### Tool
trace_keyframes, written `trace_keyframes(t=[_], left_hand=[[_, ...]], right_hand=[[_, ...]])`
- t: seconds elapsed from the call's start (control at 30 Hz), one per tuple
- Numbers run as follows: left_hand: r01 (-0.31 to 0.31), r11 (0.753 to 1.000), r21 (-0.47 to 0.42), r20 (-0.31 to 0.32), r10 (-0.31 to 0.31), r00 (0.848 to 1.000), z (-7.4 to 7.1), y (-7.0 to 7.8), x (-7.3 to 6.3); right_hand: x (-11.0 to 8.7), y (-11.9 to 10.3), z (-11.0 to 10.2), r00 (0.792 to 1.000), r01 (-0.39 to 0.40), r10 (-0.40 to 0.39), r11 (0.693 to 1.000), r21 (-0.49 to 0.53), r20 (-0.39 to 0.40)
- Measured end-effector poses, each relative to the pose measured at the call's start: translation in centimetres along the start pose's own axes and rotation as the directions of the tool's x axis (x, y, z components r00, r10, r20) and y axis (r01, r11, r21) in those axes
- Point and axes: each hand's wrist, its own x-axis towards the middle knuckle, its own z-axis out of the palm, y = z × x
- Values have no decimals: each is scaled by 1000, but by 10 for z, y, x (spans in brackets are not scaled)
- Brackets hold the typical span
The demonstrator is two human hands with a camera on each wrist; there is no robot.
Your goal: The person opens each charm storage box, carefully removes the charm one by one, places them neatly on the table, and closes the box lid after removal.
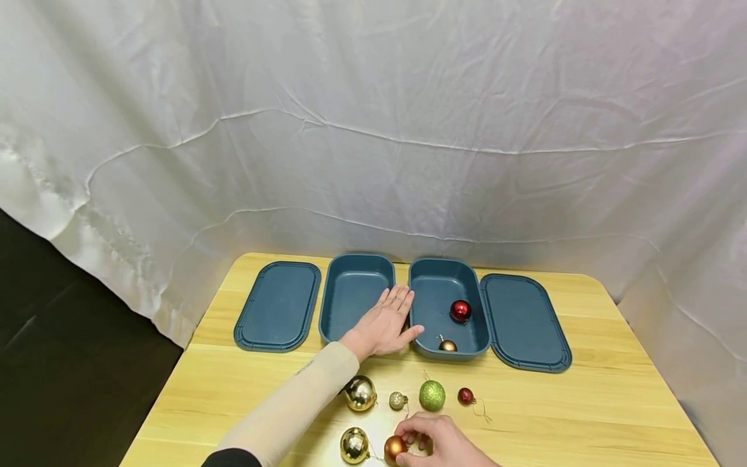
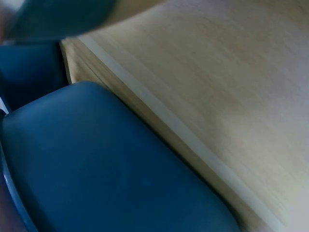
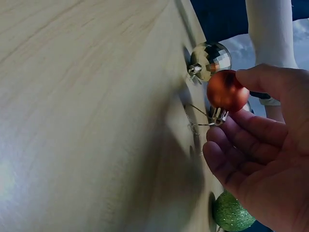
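Note:
My right hand [image 1: 439, 441] pinches a matte copper Christmas bauble [image 1: 395, 448] between thumb and fingers; its metal cap and string show in the right wrist view. My left hand [image 1: 382, 324] reaches out with straight fingers over the inner edges of two blue boxes. Beneath it, the left box [image 1: 350, 318] has a bare floor. In the right box [image 1: 434, 324] lie a shiny red bauble [image 1: 460, 311] and a small bronze bauble [image 1: 447, 346]. Nearest my right hand are a faceted gold bauble [image 1: 354, 445] and a green glitter bauble [image 1: 432, 395].
Blue lids lie flat outside the boxes, a left lid [image 1: 278, 306] and a right lid [image 1: 527, 321]. A shiny gold bauble [image 1: 360, 394], a small glitter bauble [image 1: 398, 401] and a small red bauble [image 1: 465, 396] rest on the wooden table [image 1: 613, 402]. A pale curtain [image 1: 408, 130] hangs behind.

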Motion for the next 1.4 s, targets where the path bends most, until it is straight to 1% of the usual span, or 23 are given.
trace_keyframes(t=[0.13,0.2,0.3,0.47,0.83,1.13,1.27,1.4], left_hand=[[5,1000,-3,5,-5,1000,0,0,0],[4,1000,-1,2,-4,1000,0,0,0],[3,1000,-4,-2,-4,1000,0,0,0],[1,1000,0,0,-1,1000,0,0,0],[3,1000,-4,0,-3,1000,2,-1,1],[1,1000,0,1,-1,1000,2,0,1],[3,1000,2,8,-3,1000,1,0,1],[-1,1000,8,-3,1,1000,1,-1,1]], right_hand=[[0,3,4,999,25,-25,999,-42,-21],[0,4,5,999,29,-31,998,-48,-26],[0,7,8,999,30,-31,999,-42,-25],[1,9,11,1000,12,-12,1000,0,-10],[2,11,12,1000,-7,7,1000,17,2],[2,9,12,1000,0,-1,1000,-29,-18],[2,8,11,1000,-18,18,1000,3,-10],[3,9,10,1000,-26,26,998,51,-2]])
